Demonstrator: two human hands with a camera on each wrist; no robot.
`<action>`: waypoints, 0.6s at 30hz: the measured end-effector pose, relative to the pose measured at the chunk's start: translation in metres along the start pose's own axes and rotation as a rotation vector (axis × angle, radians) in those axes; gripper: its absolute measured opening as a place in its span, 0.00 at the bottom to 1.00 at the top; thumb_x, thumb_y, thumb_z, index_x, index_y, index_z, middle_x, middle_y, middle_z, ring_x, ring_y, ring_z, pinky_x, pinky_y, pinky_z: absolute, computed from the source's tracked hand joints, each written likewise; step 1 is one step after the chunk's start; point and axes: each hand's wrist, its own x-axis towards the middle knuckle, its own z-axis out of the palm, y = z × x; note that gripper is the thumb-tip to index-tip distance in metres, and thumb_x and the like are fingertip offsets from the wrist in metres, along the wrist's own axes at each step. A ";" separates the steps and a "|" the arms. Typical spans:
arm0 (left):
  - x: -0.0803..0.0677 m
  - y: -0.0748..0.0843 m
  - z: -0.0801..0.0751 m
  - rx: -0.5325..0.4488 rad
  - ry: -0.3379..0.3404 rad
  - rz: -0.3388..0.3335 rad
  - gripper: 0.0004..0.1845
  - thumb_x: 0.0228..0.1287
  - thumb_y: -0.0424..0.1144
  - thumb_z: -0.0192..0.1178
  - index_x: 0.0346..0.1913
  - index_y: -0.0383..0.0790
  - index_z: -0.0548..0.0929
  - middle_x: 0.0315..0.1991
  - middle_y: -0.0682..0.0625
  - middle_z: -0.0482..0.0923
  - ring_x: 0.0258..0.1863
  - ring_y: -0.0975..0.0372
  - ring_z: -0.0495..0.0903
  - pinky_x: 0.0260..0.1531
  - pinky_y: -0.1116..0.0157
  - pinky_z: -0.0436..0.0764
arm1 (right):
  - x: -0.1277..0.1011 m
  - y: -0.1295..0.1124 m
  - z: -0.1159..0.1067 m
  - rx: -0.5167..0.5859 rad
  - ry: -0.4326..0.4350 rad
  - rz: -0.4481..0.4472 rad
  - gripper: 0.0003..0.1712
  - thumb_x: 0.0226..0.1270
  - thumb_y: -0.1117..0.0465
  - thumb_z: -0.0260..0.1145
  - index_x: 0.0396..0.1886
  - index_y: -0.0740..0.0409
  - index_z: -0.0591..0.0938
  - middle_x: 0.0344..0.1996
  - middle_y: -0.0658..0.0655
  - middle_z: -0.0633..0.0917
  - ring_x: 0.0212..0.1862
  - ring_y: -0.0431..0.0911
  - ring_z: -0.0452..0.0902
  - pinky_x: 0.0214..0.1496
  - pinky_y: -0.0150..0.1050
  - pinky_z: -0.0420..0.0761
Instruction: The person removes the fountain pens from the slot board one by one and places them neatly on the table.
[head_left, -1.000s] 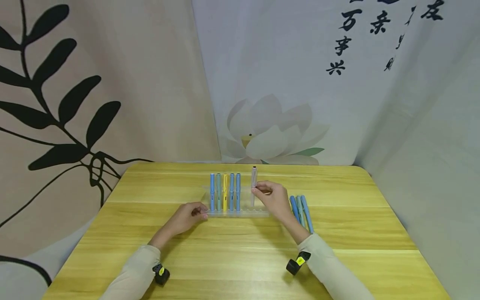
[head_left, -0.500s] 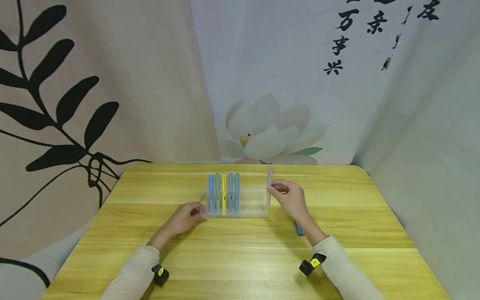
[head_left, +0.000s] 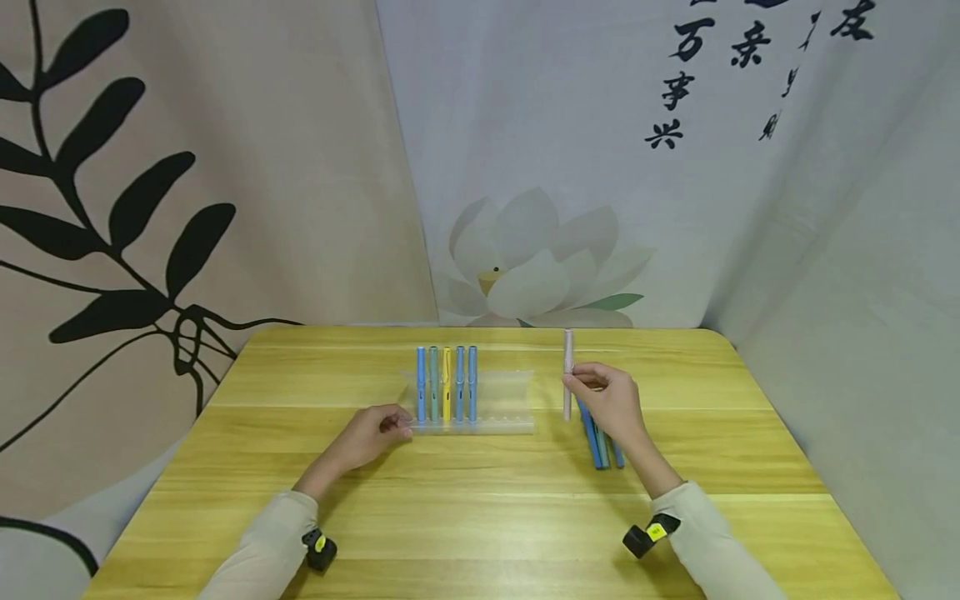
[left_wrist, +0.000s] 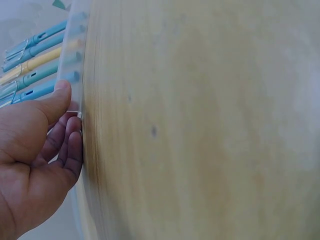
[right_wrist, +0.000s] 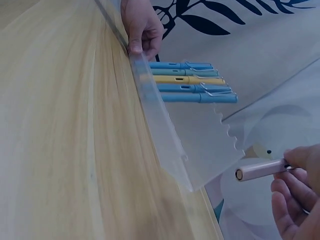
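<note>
A clear acrylic pen rack stands in the middle of the table, with a row of capped pens leaning in its left half: blue ones, a green one and a yellow pen. At the rack's left end, my left hand pinches the corner, thumb on the front lip and fingers curled beneath. My right hand holds a pale pink pen upright, to the right of the rack and apart from it. In the right wrist view, the pink pen's end points toward the rack.
Several loose blue and green pens lie on the wooden table, partly hidden under my right hand and wrist. Notches line the rack's upper edge. Behind the table hangs a printed cloth.
My right hand has carried the pink pen rightward, from in front of the rack's right half to beyond its right end. The left hand stays at the rack's corner.
</note>
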 end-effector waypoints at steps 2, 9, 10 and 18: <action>0.000 0.000 0.000 0.004 0.003 0.001 0.08 0.65 0.41 0.62 0.44 0.43 0.82 0.33 0.56 0.79 0.34 0.64 0.77 0.35 0.68 0.78 | -0.002 0.003 -0.004 0.001 -0.002 0.001 0.19 0.60 0.44 0.68 0.43 0.51 0.85 0.35 0.50 0.87 0.39 0.45 0.83 0.38 0.39 0.82; 0.000 0.001 0.000 0.018 0.006 -0.003 0.08 0.64 0.40 0.62 0.44 0.41 0.82 0.33 0.56 0.79 0.34 0.64 0.77 0.36 0.67 0.78 | -0.009 0.015 -0.022 -0.045 0.018 0.036 0.18 0.60 0.44 0.68 0.42 0.50 0.85 0.34 0.49 0.87 0.39 0.44 0.81 0.35 0.37 0.80; 0.000 0.001 0.000 0.016 0.006 -0.005 0.09 0.64 0.40 0.63 0.44 0.41 0.82 0.33 0.56 0.79 0.34 0.64 0.77 0.36 0.67 0.78 | -0.010 0.017 -0.024 -0.055 0.021 0.045 0.18 0.60 0.44 0.68 0.42 0.49 0.85 0.34 0.49 0.87 0.39 0.44 0.80 0.34 0.37 0.80; 0.001 -0.002 0.001 0.002 0.006 -0.007 0.09 0.64 0.42 0.62 0.44 0.43 0.82 0.33 0.56 0.79 0.34 0.64 0.77 0.36 0.67 0.78 | -0.016 0.028 -0.038 -0.102 0.044 0.090 0.18 0.58 0.44 0.70 0.40 0.52 0.85 0.33 0.51 0.87 0.35 0.44 0.82 0.32 0.34 0.80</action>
